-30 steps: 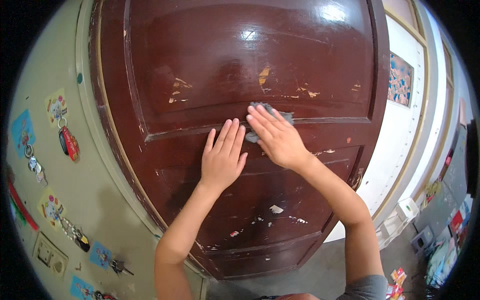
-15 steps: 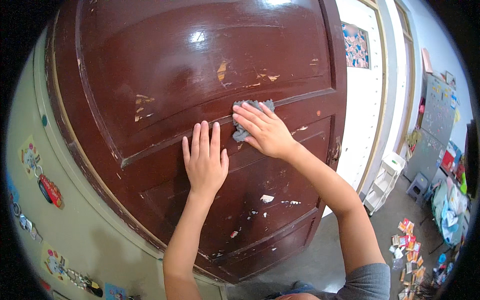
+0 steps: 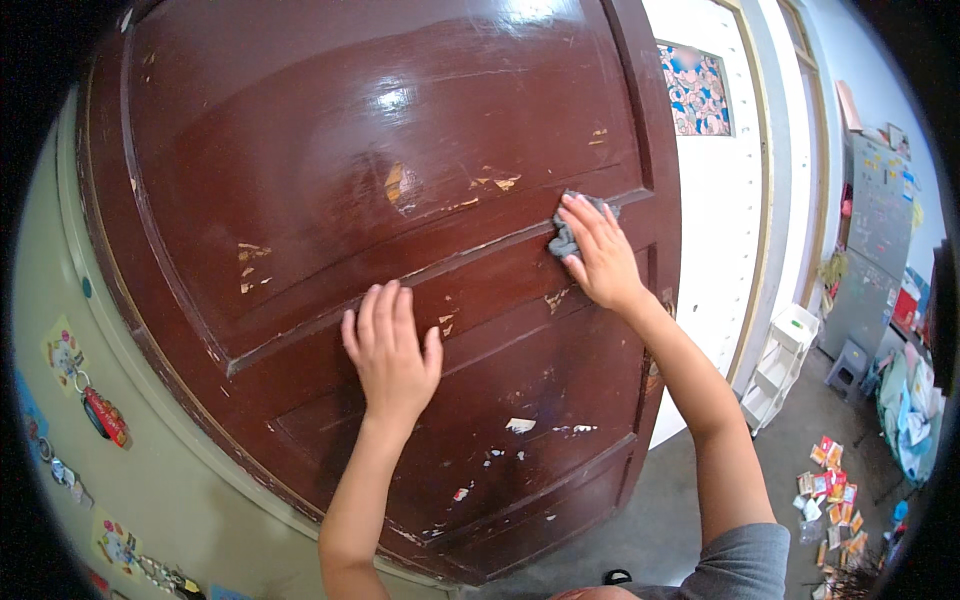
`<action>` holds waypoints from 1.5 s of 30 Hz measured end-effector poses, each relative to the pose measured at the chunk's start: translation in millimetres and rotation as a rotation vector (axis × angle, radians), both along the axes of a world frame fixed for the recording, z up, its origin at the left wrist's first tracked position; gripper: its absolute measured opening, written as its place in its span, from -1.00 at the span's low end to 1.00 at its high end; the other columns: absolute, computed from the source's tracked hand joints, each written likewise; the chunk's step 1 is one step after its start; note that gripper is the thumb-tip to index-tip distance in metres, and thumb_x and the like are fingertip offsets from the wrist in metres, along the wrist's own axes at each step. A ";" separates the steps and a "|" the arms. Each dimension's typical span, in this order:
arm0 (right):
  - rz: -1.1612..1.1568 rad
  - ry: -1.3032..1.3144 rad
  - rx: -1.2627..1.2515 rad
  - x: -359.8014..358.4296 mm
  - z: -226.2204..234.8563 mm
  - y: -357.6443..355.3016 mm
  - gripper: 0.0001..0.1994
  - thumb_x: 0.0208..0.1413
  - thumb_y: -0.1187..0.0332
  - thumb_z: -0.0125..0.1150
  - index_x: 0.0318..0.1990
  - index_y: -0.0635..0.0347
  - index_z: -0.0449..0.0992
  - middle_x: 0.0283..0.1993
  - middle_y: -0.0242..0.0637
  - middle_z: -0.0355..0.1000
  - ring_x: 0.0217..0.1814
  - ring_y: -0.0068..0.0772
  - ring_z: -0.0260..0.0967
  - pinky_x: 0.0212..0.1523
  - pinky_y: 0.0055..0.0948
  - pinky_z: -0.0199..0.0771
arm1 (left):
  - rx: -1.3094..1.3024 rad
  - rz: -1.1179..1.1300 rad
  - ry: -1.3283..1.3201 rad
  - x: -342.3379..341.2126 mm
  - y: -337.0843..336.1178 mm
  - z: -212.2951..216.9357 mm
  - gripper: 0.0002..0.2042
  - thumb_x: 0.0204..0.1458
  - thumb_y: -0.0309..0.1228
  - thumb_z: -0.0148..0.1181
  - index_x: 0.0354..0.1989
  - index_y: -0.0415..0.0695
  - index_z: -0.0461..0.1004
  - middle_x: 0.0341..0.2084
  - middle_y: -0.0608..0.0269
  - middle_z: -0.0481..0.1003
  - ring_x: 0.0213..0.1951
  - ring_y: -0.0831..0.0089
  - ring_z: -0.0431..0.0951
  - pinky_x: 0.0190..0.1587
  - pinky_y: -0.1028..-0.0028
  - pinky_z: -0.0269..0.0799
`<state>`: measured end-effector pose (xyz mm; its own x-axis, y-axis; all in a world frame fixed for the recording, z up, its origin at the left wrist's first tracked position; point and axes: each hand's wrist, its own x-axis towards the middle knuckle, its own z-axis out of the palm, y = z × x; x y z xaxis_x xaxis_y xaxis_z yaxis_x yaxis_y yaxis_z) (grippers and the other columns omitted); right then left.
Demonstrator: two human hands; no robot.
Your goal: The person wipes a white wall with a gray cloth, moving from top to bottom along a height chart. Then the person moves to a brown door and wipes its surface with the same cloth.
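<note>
A dark red-brown wooden door (image 3: 500, 335) with raised panels fills the middle of the view, its paint chipped in several spots. My right hand (image 3: 603, 262) presses a crumpled grey cloth (image 3: 563, 240) against the ledge of the middle rail, close to the door's right edge. Its fingers lie over the cloth and partly hide it. Farther left, my left hand (image 3: 392, 355) rests on the same rail with nothing in it, fingers stretched out and thumb apart.
Keychains (image 3: 103, 415) and stickers hang on the pale green wall at left. To the right are a white door (image 3: 700, 210), a white rolling cart (image 3: 778, 365), a grey fridge (image 3: 868, 250) and a small stool (image 3: 848, 362). Colourful packets (image 3: 830, 490) litter the floor.
My right hand has slid the cloth rightward along the rail, toward the door's right edge. My left hand stays on the rail, a little lower in view. The view has shifted slightly.
</note>
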<state>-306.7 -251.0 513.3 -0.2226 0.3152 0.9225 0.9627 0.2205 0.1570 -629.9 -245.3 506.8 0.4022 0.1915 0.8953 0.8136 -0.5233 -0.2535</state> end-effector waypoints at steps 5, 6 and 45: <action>0.024 0.077 0.074 20.7 -5.3 6.1 -0.44 0.05 0.32 0.18 0.25 0.12 0.23 0.28 -0.19 0.16 0.39 -0.13 0.06 0.41 0.01 -0.06 | 0.044 -0.061 0.113 50.6 0.7 10.4 -0.38 0.02 -0.28 0.17 0.27 -0.22 0.17 0.22 0.07 0.20 0.30 0.17 0.14 0.35 0.02 -0.13; 0.027 0.076 0.080 22.8 -4.4 6.4 -0.45 0.05 0.32 0.18 0.24 0.12 0.23 0.26 -0.18 0.16 0.37 -0.11 0.08 0.41 0.02 -0.05 | 0.076 -0.064 0.098 58.1 2.6 14.2 -0.41 0.02 -0.28 0.18 0.23 -0.23 0.23 0.17 0.06 0.25 0.24 0.16 0.19 0.32 0.02 -0.06; -0.004 -0.035 0.049 29.3 8.4 17.7 -0.23 0.01 0.15 0.19 0.35 0.27 0.07 0.45 -0.05 -0.05 0.53 -0.10 -0.19 0.47 -0.01 -0.31 | 0.266 -0.029 -0.096 87.6 35.8 1.9 -0.56 -0.03 -0.35 0.16 0.06 -0.20 0.41 -0.08 0.14 0.39 0.05 0.21 0.34 0.24 0.06 0.11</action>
